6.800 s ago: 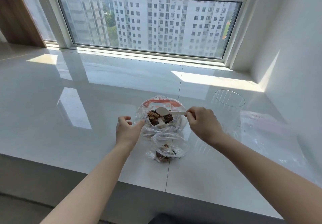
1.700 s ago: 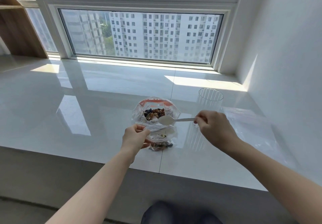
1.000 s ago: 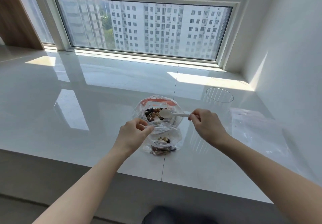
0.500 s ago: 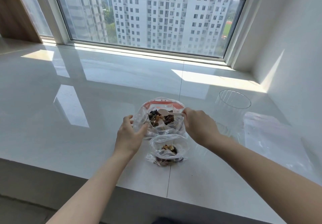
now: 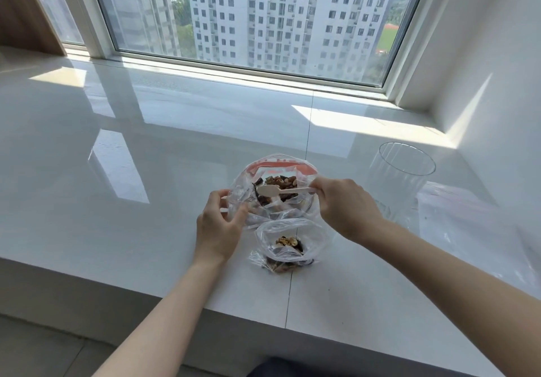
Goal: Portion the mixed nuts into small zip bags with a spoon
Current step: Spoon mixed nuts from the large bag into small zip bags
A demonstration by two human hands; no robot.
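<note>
Brown mixed nuts heaped in bag | right grip pinches spoon | left grip pinches bag

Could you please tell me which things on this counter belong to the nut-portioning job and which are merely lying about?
In use:
big bag of nuts
small zip bag
spoon
left hand
right hand

Lying about:
clear cup
flat empty bags

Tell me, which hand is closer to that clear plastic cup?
Right. The right hand holds the spoon just left of the cup; the left hand grips the big bag's far edge.
</note>
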